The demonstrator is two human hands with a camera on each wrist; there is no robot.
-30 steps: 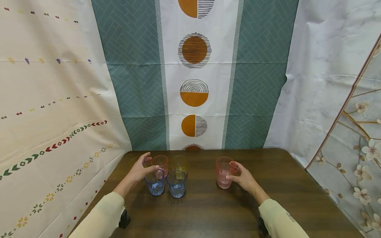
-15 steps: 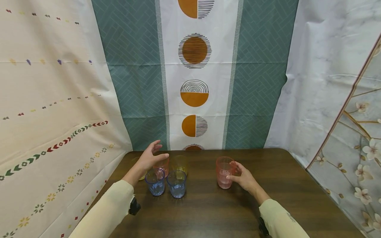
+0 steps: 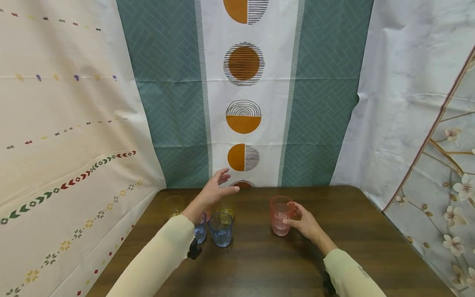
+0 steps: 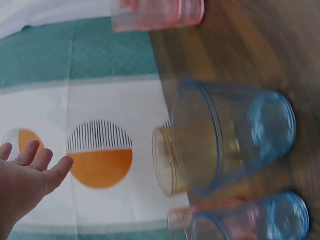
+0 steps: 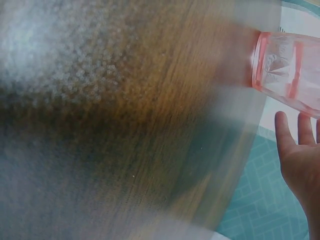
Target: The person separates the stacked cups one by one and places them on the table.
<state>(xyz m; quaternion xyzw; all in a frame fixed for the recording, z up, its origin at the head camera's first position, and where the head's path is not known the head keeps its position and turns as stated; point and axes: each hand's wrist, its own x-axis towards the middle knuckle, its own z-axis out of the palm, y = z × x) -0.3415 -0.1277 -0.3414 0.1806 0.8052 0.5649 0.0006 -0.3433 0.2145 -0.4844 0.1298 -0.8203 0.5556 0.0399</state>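
My right hand [image 3: 306, 225] holds a see-through pink tumbler [image 3: 279, 220] from its right side; it stands upright on the table. In the right wrist view the fingers [image 5: 283, 132] lie along the tumbler's wall. Above the left group of tumblers my left hand [image 3: 213, 192] hovers with its fingers spread, nothing in it. Below it are a blue tumbler [image 3: 221, 236], a second blue one [image 3: 201, 234] partly behind the forearm, and a yellow tumbler [image 3: 227, 208]. Another pink tumbler [image 3: 208, 215] is mostly hidden by the left arm, and another yellow one [image 3: 173, 205] stands left of it.
All the tumblers stand on a dark brown wooden table [image 3: 259, 264]. Behind it hangs a green and white patterned cloth [image 3: 315, 123], with a cream cloth [image 3: 74, 136] at the left and a floral one [image 3: 452, 206] at the right.
My left hand has risen from beside the left blue tumbler and swung right and away over the group, uncovering the left yellow tumbler. The right hand stays on its pink tumbler.
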